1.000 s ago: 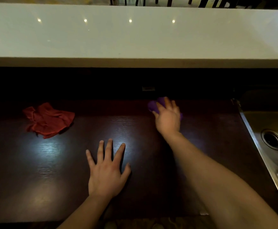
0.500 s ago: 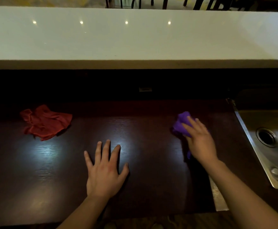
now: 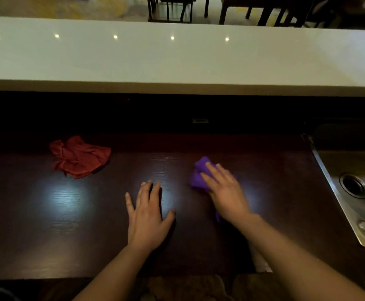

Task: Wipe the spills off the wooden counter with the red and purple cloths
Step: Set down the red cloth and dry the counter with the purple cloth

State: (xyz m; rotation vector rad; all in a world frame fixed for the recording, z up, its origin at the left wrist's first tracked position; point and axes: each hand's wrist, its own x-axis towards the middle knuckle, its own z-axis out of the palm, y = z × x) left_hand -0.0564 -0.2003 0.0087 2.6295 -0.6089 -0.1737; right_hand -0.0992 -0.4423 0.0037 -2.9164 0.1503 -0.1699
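Right hand wiping the dark wooden tabletop with the purple cloth

The right hand [image 3: 225,190], fingers spread flat, presses down on the bunched purple cloth [image 3: 200,173] right of centre frame, likely to keep the fabric against the tabletop [image 3: 275,181]. The left hand [image 3: 147,216] lies empty and splayed at lower centre, probably as a brace. The red cloth [image 3: 79,157] sits crumpled and untouched at middle left, well apart from both hands. No spill shows in the dim light.
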